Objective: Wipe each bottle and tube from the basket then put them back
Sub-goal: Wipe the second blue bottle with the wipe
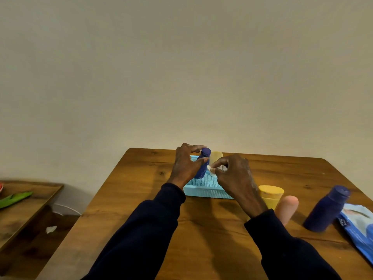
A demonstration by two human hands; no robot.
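Grips a blue bottle [202, 167] in the left hand [186, 166], thumb on the near side and fingers curled over by the cap, tilted a little, with its base low inside the basket [205, 191] at the left end; cannot tell whether resting on the mesh floor. Pinches a white wipe [211, 169] between thumb and fingers of the right hand [234, 176], just right of the bottle's lower body, touching it or nearly so. Shows a pale tube [216, 156] upright just behind both hands, at the basket's far side. Keeps the basket on the counter [141, 199] directly under the hands, well back from the near edge. Leaves three more things standing on the counter right of the right wrist: a yellow tube [270, 196], a peach tube [287, 207] just beside it, and a second bottle [327, 209] farther right, leaning against a blue packet [361, 225]. Wears dark sleeves [141, 229]. Far left, on a lower shelf [30, 209], a green thing [15, 198].
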